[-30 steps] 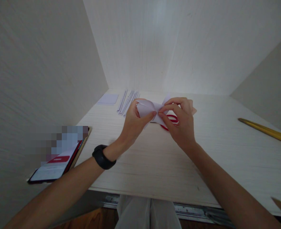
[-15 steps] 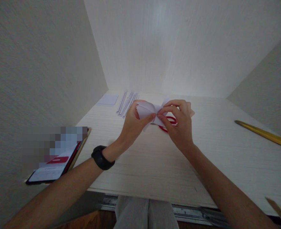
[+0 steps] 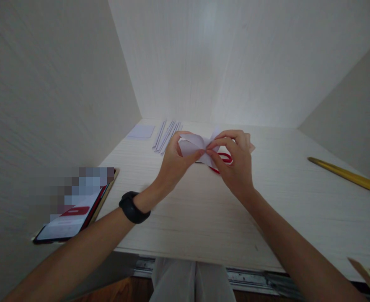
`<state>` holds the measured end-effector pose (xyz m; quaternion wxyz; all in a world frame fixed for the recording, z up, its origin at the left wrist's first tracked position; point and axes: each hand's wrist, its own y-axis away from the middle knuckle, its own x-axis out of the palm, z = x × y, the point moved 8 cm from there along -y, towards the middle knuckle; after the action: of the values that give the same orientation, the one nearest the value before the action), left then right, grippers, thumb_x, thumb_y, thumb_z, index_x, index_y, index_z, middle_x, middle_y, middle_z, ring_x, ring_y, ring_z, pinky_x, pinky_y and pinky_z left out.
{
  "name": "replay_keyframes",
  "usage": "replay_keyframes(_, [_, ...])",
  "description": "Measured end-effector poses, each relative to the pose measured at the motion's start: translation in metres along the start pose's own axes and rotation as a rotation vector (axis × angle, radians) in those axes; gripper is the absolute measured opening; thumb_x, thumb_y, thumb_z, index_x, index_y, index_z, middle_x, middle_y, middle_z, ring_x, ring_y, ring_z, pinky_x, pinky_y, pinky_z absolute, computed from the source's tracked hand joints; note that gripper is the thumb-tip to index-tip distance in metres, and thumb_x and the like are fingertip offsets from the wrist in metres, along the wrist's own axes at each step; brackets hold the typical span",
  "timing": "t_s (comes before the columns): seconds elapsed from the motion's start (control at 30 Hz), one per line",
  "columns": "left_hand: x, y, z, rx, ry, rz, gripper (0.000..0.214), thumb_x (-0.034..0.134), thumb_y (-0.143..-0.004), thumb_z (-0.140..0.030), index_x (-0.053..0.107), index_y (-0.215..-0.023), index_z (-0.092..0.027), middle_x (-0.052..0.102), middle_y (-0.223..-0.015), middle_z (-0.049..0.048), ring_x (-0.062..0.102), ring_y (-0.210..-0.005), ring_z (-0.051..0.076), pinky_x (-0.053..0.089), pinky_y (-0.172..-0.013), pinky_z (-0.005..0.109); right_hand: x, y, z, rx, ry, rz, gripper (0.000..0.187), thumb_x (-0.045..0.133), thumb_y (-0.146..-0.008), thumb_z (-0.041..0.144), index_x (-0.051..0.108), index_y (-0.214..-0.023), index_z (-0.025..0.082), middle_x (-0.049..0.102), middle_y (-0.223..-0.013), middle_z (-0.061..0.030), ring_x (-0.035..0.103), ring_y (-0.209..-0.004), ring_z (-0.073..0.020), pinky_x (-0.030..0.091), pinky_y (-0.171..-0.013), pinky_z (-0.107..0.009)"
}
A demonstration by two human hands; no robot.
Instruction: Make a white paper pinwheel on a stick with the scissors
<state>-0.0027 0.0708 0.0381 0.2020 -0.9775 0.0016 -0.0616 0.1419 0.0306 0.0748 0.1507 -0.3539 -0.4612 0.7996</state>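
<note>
A folded piece of white paper (image 3: 191, 144) is held above the table between both hands, its parts flaring out to the sides. My left hand (image 3: 176, 157) grips it from the left, thumb pressed near the centre. From the right, my right hand (image 3: 235, 159) pinches the paper's middle between thumb and forefinger. Red-handled scissors (image 3: 225, 157) lie beneath the paper and right hand; their blades are mostly hidden. Behind my left hand rest several narrow folded paper strips (image 3: 167, 136). Something pale orange (image 3: 252, 147) peeks out beyond my right hand; I cannot make out what it is.
A flat paper square (image 3: 141, 131) lies at the back left of the white table (image 3: 185, 218). A phone (image 3: 78, 209) leans at the left edge, its screen partly blurred. Towards the right is a yellow cutter-like tool (image 3: 345, 173). Walls enclose the back and sides.
The paper's left part has shifted slightly in shape, and a lower corner no longer sticks out below my left thumb. Both hands keep their grip in nearly the same place.
</note>
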Motion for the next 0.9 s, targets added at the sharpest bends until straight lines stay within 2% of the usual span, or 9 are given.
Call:
replay_keyframes(0.53, [-0.002,0.0,0.004,-0.001,0.004,-0.024,0.032,0.076,-0.065,-0.02,0.053,-0.088,-0.02,0.059,-0.077,-0.0025,0.057,-0.07,0.012,0.046,-0.062,0.024,0.0,0.0,0.0,0.012,-0.024,0.033,0.008,0.053,-0.087,0.028,0.06,-0.089,0.024,0.059,-0.099,-0.0046,0.052,-0.099,-0.0231,0.035,-0.091,-0.044])
replay_keyframes(0.73, [-0.002,0.0,0.006,0.0,-0.021,-0.026,0.031,0.073,-0.066,-0.018,0.054,-0.09,-0.019,0.06,-0.082,-0.0012,0.058,-0.078,0.014,0.047,-0.068,0.025,-0.007,0.0,0.002,-0.043,-0.058,-0.041,0.011,0.052,-0.085,0.026,0.055,-0.096,0.023,0.059,-0.1,-0.0057,0.052,-0.1,-0.0234,0.034,-0.092,-0.044])
replay_keyframes(0.8, [-0.004,0.0,0.008,-0.02,-0.052,-0.039,0.03,0.073,-0.066,-0.019,0.054,-0.09,-0.019,0.06,-0.082,-0.001,0.057,-0.077,0.014,0.047,-0.066,0.025,-0.01,0.0,-0.003,-0.001,-0.068,-0.079,0.016,0.052,-0.085,0.028,0.052,-0.1,0.023,0.059,-0.102,-0.007,0.052,-0.099,-0.0233,0.036,-0.089,-0.043])
replay_keyframes(0.9, [-0.005,-0.001,0.01,-0.031,-0.08,-0.045,0.029,0.072,-0.066,-0.02,0.055,-0.09,-0.018,0.059,-0.08,-0.0015,0.056,-0.074,0.013,0.045,-0.064,0.025,-0.005,0.001,-0.018,0.145,-0.105,-0.08,0.026,0.055,-0.083,0.034,0.05,-0.105,0.022,0.057,-0.107,-0.0083,0.054,-0.096,-0.0226,0.037,-0.087,-0.043])
